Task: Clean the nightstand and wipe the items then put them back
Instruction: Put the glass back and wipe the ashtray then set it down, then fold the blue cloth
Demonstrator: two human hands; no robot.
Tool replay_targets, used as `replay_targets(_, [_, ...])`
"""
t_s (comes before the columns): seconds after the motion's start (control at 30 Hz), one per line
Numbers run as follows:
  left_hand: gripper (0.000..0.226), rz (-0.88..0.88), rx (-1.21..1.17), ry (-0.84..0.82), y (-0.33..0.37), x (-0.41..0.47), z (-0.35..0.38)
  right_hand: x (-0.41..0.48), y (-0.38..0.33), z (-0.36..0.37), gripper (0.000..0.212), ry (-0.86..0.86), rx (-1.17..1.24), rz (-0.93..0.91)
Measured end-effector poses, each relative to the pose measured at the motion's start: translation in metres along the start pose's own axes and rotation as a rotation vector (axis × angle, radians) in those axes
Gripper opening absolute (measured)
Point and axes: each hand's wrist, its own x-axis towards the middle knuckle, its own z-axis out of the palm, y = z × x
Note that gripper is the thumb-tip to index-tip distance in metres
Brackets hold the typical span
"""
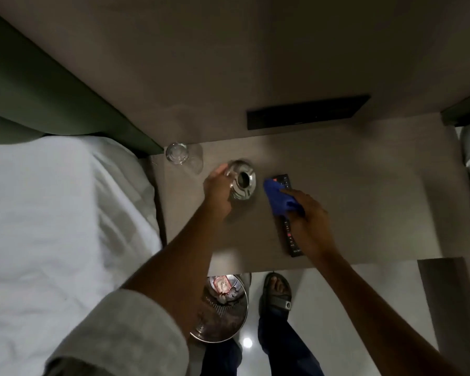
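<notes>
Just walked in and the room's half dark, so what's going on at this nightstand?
A person is cleaning the nightstand. The left hand grips a shiny ashtray, while the right hand presses a blue cloth onto the black remote lying on the top. A clear drinking glass stands at the back corner beside the bed. A metal waste bin sits on the floor below.

matt wood-look nightstand (364, 213), glossy metal ashtray (243, 183), blue cloth (278, 198)

Blurred steel ashtray (242, 183), black remote (287, 215), probably upturned glass (177, 153) on nightstand (364, 191)
</notes>
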Motion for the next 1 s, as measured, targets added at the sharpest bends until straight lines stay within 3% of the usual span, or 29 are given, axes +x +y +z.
replay_targets(0.13, [0.042,0.047,-0.096,0.059,0.005,0.033,0.005,-0.010,0.032,-0.015,0.036,-0.034,0.195,0.152])
replay_targets(0.33, [0.013,0.014,-0.224,0.077,-0.006,0.068,0.001,-0.023,0.079,-0.044,0.034,0.186,0.576,0.339])
replay_targets(0.37, [0.012,0.013,-0.143,0.090,-0.009,0.073,-0.001,-0.025,0.086,-0.047,0.031,0.212,0.591,0.364])
replay_targets(0.5, [0.053,0.134,0.429,0.259,-0.007,0.079,-0.001,-0.026,0.105,-0.059,0.042,0.289,0.655,0.539])
replay_targets(0.57, [0.055,0.261,0.639,0.342,-0.002,0.064,0.010,-0.024,0.110,-0.066,0.048,0.308,0.652,0.589])
replay_targets(0.63, [0.040,0.526,0.682,0.366,-0.004,0.037,0.033,-0.022,0.116,-0.076,0.048,0.303,0.666,0.596])
replay_targets(0.7, [0.026,0.734,0.695,0.209,-0.027,-0.004,0.069,-0.021,0.125,-0.092,0.040,0.295,0.683,0.563])
replay_targets(0.77, [0.021,0.750,0.718,-0.093,-0.067,-0.052,0.104,-0.023,0.136,-0.113,0.031,0.310,0.662,0.522])
replay_targets(0.87, [0.026,0.624,0.775,-0.467,-0.135,-0.111,0.154,-0.028,0.154,-0.148,0.031,0.348,0.649,0.512])
replay_targets(1.0, [0.036,0.224,0.740,-0.763,-0.185,-0.143,0.210,-0.035,0.189,-0.195,0.031,0.522,0.565,0.534])
